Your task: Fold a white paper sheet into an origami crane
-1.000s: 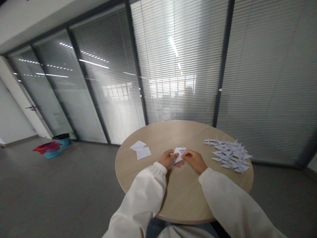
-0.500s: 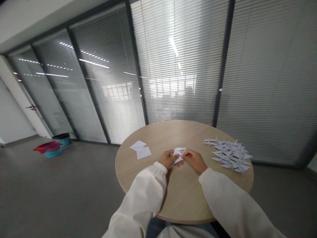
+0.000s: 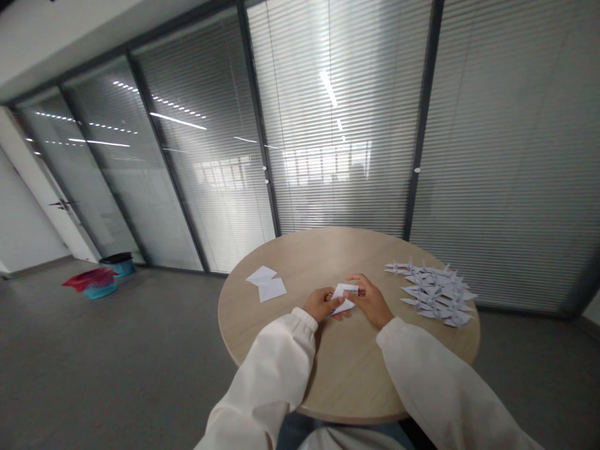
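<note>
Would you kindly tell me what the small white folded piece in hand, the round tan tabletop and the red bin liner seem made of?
The small white folded piece looks like matte paper, with sharp straight edges. The round tan tabletop seems smooth wood or laminate, showing faint grain. The red bin liner is probably thin plastic, sheen unclear, given its crumpled folds.

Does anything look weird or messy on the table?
Nothing looks spilled or torn. The loose papers on the left lie crooked, not squarely stacked, so they look a bit untidy. The held paper is folded, but not oddly.
</note>
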Demonstrator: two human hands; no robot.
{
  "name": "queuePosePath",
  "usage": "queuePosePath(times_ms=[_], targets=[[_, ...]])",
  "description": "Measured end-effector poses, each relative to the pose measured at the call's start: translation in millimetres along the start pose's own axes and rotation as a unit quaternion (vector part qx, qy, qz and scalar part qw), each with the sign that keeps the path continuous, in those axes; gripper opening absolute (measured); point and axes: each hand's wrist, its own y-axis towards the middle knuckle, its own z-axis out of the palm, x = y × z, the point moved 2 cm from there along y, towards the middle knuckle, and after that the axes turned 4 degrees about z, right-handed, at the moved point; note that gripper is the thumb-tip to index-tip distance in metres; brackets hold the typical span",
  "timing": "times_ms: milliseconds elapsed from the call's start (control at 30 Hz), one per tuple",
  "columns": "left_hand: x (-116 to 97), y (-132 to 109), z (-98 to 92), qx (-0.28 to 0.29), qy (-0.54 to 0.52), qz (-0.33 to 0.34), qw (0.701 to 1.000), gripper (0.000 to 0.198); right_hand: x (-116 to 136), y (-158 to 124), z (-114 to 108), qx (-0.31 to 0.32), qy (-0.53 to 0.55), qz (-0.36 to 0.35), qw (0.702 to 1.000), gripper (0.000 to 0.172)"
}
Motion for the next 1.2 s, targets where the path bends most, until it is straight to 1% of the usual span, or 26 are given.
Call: queuePosePath(times_ms=[167, 333, 533, 633, 700, 867, 967, 1067, 1200], targets=[[0, 1, -1.0, -0.015, 0.025, 0.025, 0.999, 0.056, 0, 3, -3, -0.048, -0.021, -0.002, 0.999, 0.035], [-7, 1, -3.6, -0.056, 0.033, 0.048, 0.997, 0.047, -3, 4, -6, -0.077, -0.021, 0.002, 0.997, 0.040], [-16, 1, -9.9, -0.136, 0.040, 0.085, 0.986, 0.045, -1, 3, -7, -0.079, -0.028, -0.006, 0.996, 0.042], [-16, 2, -11.6, -0.159, 0.016, 0.095, 0.983, 0.047, -2, 3, -7, -0.072, -0.015, -0.006, 0.997, 0.041], [-15, 2, -12.0, -0.162, 0.004, 0.095, 0.982, 0.048, -4, 4, -6, -0.061, -0.011, -0.003, 0.998, 0.041], [-13, 3, -14.0, -0.172, 0.047, 0.097, 0.979, 0.045, -7, 4, -3, -0.031, -0.012, 0.015, 0.999, 0.039], [-11, 4, -14.8, -0.175, 0.053, 0.102, 0.978, 0.046, -8, 4, -1, -0.013, -0.016, 0.017, 1.000, 0.036], [-11, 5, -13.8, -0.163, 0.014, 0.105, 0.981, 0.050, -9, 4, -1, -0.001, -0.013, 0.012, 1.000, 0.035], [-15, 3, -12.4, -0.132, -0.049, 0.102, 0.985, 0.054, -11, 5, -5, -0.008, -0.011, -0.002, 1.000, 0.036]])
